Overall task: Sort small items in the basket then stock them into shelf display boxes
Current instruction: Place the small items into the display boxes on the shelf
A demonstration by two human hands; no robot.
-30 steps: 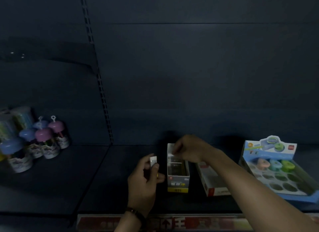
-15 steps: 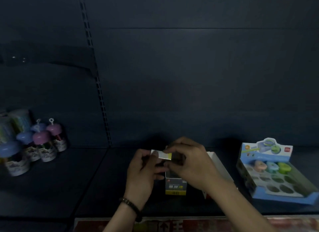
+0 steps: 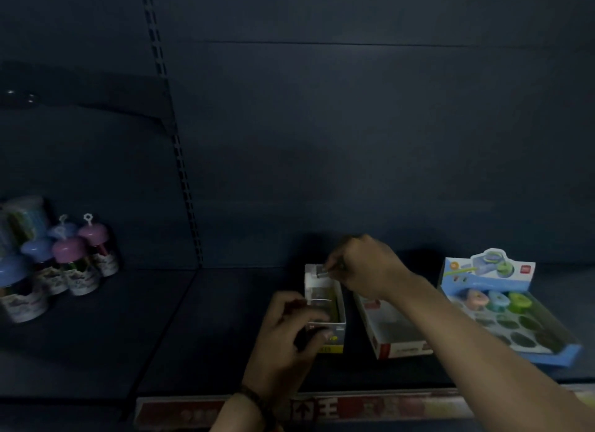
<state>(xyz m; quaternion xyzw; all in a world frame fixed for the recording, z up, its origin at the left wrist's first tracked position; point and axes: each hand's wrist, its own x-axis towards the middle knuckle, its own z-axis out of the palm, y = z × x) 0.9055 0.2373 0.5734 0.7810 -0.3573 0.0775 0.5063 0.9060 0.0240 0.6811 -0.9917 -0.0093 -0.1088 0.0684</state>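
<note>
A narrow white display box with a yellow front label stands on the dark shelf. My right hand reaches over its far end and pinches a small white item at the box's back edge. My left hand is curled at the box's front left corner, thumb against its front face; whether it holds anything else is hidden. A white and red display box lies just right of it, partly under my right forearm.
At the far right sits a blue display tray with round slots holding a pink, a blue and a green piece. Several capped bottles stand at the left. A slotted upright divides the shelf bays. A red price strip edges the shelf front.
My right hand took the small white item from my left hand and carried it to the far end of the narrow box. My left hand dropped to the box's front corner.
</note>
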